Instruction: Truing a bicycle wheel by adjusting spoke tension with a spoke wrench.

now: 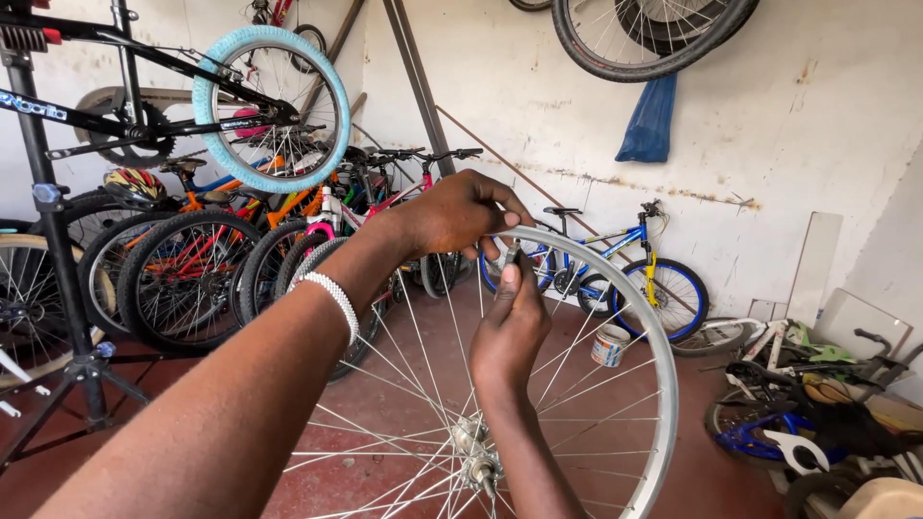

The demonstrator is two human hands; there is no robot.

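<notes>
While the bare bicycle wheel rim (663,404) is standing upright at centre frame, left hand (460,213) is clamping its 12 o'clock edge; right hand (508,332) is pinching a small tool (511,256) against it there. Hub (473,454) is sitting at 6 o'clock.

A whitewashed wall (827,115), stained and streaked with rust, closes off the room, bright in daylight. The floor (385,384) is smooth red-brown concrete. A row of parked bicycles (240,240) lines the left side, beside a black repair stand (58,269) that carries a frame with a pale blue tyre (332,86). A blue bicycle (635,274) leans against the wall, a small tin (610,345) near it on the floor. A blue bag (649,120) and a wheel (654,38) hang above. Small bicycles (798,413) lie heaped at the right.
</notes>
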